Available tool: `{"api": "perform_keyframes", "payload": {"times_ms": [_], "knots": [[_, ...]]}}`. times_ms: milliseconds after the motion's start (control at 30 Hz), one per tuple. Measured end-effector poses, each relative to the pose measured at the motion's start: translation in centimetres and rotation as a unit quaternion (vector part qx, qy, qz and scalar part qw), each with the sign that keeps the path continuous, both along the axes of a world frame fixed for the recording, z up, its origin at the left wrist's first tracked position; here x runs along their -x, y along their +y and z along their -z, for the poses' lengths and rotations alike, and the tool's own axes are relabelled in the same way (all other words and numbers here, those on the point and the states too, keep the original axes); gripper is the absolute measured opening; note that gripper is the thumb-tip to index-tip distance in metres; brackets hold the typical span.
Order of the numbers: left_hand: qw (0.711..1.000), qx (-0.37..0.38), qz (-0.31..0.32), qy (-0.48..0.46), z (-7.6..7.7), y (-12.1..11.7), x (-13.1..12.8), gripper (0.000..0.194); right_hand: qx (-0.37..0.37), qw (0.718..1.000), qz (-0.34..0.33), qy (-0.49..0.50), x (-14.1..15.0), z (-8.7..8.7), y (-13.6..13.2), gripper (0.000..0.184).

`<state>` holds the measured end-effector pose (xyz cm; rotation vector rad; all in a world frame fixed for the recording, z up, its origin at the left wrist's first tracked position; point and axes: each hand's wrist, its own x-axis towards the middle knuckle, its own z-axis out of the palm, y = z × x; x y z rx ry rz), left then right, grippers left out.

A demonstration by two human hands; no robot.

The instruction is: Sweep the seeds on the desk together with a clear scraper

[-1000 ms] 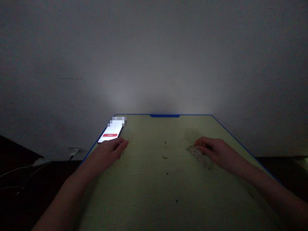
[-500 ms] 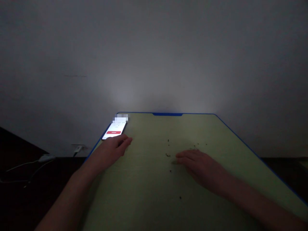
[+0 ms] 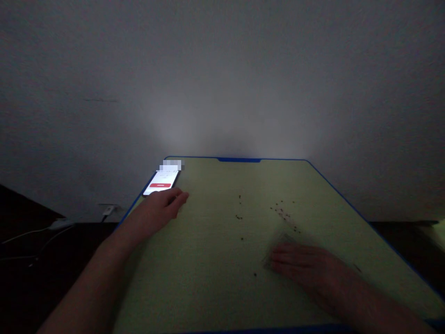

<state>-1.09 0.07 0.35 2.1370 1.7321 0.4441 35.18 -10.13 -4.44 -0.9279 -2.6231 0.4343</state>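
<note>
My left hand (image 3: 163,204) rests at the left side of the pale table (image 3: 201,260), just below a lit phone (image 3: 162,180) whose near edge it partly covers. Its fingers are loosely bent, with a gap at the thumb and nothing seen in them. My right hand (image 3: 302,264) is low over the right half of the tabletop, fingers stretched out side by side, somewhat blurred by motion. Whether anything lies under its palm is hidden. Beyond it are scattered dark crumbs (image 3: 285,215), and more small dark specks (image 3: 239,217) lie near the middle. A single speck (image 3: 255,274) sits left of its fingertips.
A blue rim (image 3: 239,160) edges the table, whose far side faces a grey wall (image 3: 222,83). At the lower left a white plug (image 3: 109,210) sits at the wall, with a pale power strip (image 3: 62,224) and cables on the dark floor. The light is dim.
My right hand has moved toward me and slightly right, uncovering a patch of crumbs. My left hand stays beside the phone. The view has tilted a little, showing the table's near edge.
</note>
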Motion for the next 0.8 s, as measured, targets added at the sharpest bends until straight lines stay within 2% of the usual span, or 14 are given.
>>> {"api": "perform_keyframes", "payload": {"times_ms": [67,133,300,367,500,600,800], "knots": [[1.0,-0.001,0.0,0.002,0.0,0.1,0.0,0.043,0.007,1.0,0.015,0.0,-0.6,-0.3,-0.7,0.059],[1.0,-0.003,0.003,0.003,0.1,0.2,0.1,0.043,0.001,0.999,0.052,0.005,-0.8,-1.3,-0.6,0.052],[1.0,0.0,-0.003,0.0,0.4,0.5,0.5,0.044,0.019,0.991,0.127,0.024,0.3,-4.0,3.0,0.031],[1.0,0.002,-0.001,0.005,0.4,0.6,0.5,0.044,0.045,0.99,0.134,0.02,0.6,-4.0,4.6,0.029],[1.0,0.001,0.002,0.011,0.2,0.5,0.3,0.044,0.088,0.983,0.16,0.029,1.0,-2.6,6.1,0.028],[1.0,0.005,0.002,0.01,0.1,0.4,0.2,0.044,0.131,0.976,0.165,0.049,1.6,-2.0,5.9,0.026],[1.0,0.006,0.006,0.006,0.2,0.4,0.3,0.043,0.204,0.964,0.145,0.094,3.6,-2.4,4.4,0.025]]}}
